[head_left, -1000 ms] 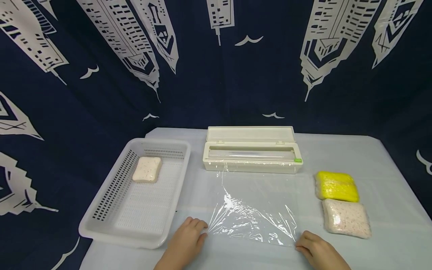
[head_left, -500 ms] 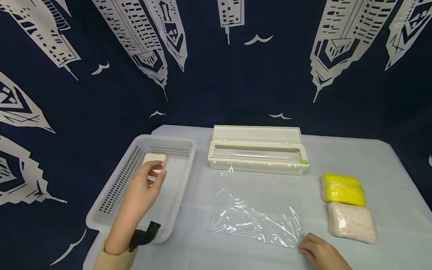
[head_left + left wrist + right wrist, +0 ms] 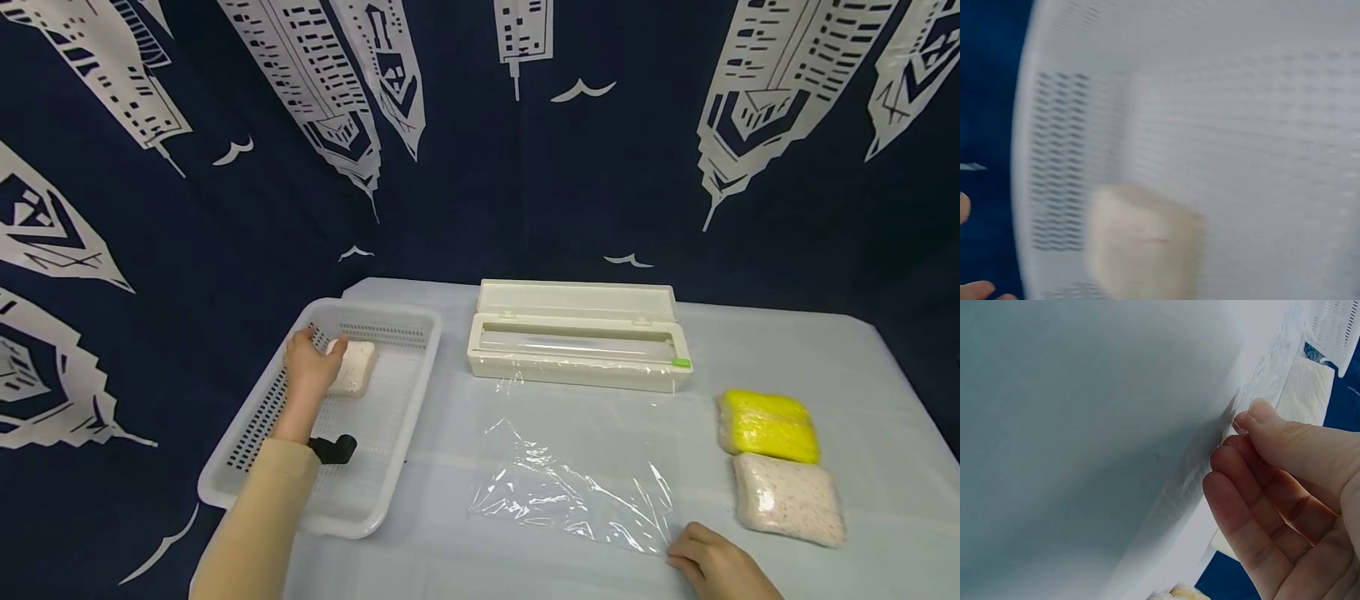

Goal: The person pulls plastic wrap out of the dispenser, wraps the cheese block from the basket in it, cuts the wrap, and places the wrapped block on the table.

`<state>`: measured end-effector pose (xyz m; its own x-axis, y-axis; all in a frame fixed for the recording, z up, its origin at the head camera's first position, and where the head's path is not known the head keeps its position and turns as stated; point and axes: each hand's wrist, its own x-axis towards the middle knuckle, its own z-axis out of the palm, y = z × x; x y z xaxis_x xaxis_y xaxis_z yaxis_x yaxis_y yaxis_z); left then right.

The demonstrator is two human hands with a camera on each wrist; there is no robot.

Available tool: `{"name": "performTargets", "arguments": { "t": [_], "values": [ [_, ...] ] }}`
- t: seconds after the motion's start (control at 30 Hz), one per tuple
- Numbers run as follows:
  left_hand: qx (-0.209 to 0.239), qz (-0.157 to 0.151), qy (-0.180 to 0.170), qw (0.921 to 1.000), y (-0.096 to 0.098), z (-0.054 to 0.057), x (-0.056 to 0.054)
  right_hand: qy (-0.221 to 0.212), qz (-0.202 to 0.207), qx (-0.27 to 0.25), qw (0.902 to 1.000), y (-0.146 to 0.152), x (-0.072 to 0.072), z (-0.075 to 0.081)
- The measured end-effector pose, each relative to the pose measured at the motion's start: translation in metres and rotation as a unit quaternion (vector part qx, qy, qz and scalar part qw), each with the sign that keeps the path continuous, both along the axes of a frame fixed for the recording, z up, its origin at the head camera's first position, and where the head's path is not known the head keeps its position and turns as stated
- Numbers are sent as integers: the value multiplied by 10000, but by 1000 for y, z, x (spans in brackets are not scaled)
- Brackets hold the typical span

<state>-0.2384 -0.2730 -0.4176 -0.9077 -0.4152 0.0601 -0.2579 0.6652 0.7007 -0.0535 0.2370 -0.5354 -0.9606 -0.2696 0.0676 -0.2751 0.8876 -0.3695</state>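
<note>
My left hand (image 3: 309, 365) reaches into the white plastic basket (image 3: 375, 523), fingers spread at the left side of a pale, speckled square block (image 3: 356, 369). In the left wrist view the block (image 3: 1144, 247) is blurred, and fingertips (image 3: 974, 290) show apart from it at the left edge. My right hand (image 3: 716, 560) pinches the near right corner of a sheet of cling film (image 3: 577, 475) between thumb and fingers. The sheet runs out from a cream cling film dispenser (image 3: 577, 367) with its lid raised. In the right wrist view the right hand (image 3: 1291, 494) holds the film's edge.
On the right lie a film-wrapped yellow block (image 3: 771, 425) and a film-wrapped pale speckled block (image 3: 789, 500). The white-covered table (image 3: 855, 375) ends at a dark blue patterned curtain (image 3: 465, 183). A green slider (image 3: 681, 362) sits on the dispenser's right end.
My left hand has let go of the film's left corner and moved left into the basket, beside the block. The right hand keeps its pinch on the film. The head view has shifted slightly.
</note>
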Motion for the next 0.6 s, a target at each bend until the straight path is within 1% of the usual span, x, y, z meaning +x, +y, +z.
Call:
{"name": "performTargets", "arguments": {
  "t": [0.1,0.17,0.23,0.3,0.37,0.43,0.53,0.6],
  "values": [
    [-19,148,-173,9997,-5,-23,-12,155,48,-36,9999,2,2,-2],
    [-69,191,-309,9993,-7,-35,-16,282,98,-102,9995,4,3,-3],
    [-197,210,-489,9984,-8,-43,-17,440,184,-160,9987,5,3,-5],
    [-314,215,-680,9970,-8,-49,-17,494,210,-145,9985,5,3,-5],
    [-503,218,-846,9949,-8,-52,-15,477,208,-135,9986,5,3,-5],
    [-671,185,-964,9929,-8,-55,-14,351,148,-100,9992,4,3,-5],
    [-980,117,-1182,9881,-9,-60,-13,498,91,-148,9986,3,4,-5],
    [-1104,104,-1361,9845,-10,-63,-13,587,89,-182,9981,2,4,-4]
  ]
}}
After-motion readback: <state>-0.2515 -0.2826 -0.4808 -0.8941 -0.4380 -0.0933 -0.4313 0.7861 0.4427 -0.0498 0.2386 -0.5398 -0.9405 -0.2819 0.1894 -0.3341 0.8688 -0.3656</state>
